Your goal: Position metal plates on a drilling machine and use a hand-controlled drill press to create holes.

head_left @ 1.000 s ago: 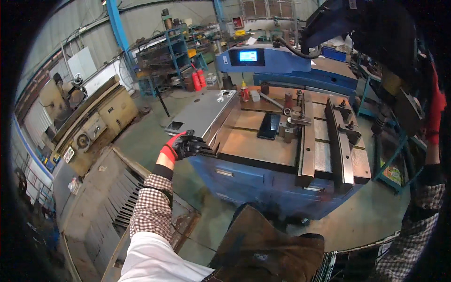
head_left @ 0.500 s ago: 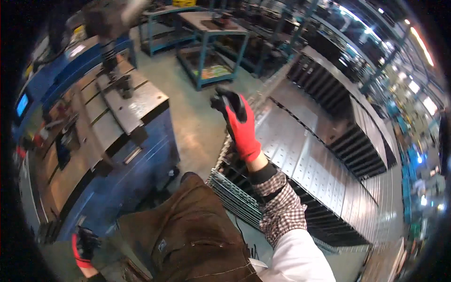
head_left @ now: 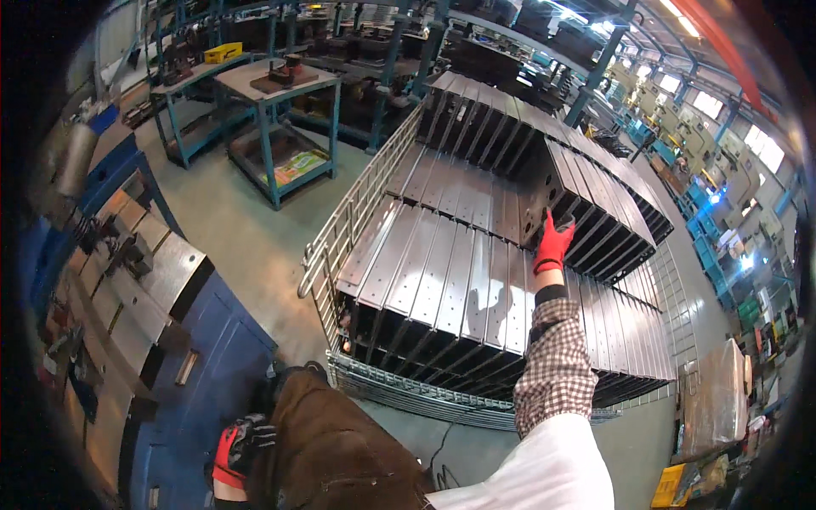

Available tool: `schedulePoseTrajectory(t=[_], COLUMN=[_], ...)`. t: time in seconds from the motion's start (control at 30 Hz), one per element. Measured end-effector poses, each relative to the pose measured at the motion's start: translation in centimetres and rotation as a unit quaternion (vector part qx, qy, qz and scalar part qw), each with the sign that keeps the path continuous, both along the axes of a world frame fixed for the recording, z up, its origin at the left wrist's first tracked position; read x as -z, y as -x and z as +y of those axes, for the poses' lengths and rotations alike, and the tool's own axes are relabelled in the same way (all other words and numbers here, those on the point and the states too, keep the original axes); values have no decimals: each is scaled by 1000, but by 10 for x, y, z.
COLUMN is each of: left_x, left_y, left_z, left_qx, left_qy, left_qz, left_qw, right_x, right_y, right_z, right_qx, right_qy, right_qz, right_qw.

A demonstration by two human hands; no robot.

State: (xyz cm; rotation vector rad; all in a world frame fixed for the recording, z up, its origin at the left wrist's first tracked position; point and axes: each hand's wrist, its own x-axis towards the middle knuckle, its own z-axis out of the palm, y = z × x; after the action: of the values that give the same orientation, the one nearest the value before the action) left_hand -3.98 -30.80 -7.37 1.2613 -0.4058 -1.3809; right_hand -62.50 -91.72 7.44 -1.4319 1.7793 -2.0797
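Observation:
My right hand (head_left: pixel 554 242), in a red glove with a dark palm, reaches out over a wire cage of stacked metal parts. Its fingers are closed at the near corner of a folded sheet-metal panel (head_left: pixel 534 204), the end one of an upper row; the fingertips are partly hidden. Below it lies a row of grey metal panels (head_left: pixel 433 280) with small holes, packed side by side. My left hand (head_left: pixel 240 450), gloved alike, hangs low by my brown apron (head_left: pixel 340 442), near the blue machine. It holds nothing that I can see, its fingers loosely apart.
The cage's wire rim (head_left: pixel 316 268) stands up along its left side. At left is a blue machine (head_left: pixel 208 340) with a metal bed. A teal-legged table (head_left: pixel 276 85) stands beyond. A wrapped bundle (head_left: pixel 712 399) and a yellow crate (head_left: pixel 671 484) lie at right.
My view has swung right, toward the cage. My right hand has gone from the air beside the cage to the upper panels. My left hand is now closer to my apron.

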Motion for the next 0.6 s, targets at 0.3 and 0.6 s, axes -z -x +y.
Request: schedulePoseTrajectory(t=[0.3, 0.6], left_x=[2, 17], left_y=[-2, 6], left_z=[3, -15], left_qx=[-53, -72], left_qy=[-83, -121], left_qz=[-28, -6], left_qw=[995, 990], right_x=[58, 62], right_y=[23, 52], right_z=[-111, -162], right_qx=[99, 55], right_qy=[-105, -64], right_qz=[42, -1], right_qw=[989, 996])
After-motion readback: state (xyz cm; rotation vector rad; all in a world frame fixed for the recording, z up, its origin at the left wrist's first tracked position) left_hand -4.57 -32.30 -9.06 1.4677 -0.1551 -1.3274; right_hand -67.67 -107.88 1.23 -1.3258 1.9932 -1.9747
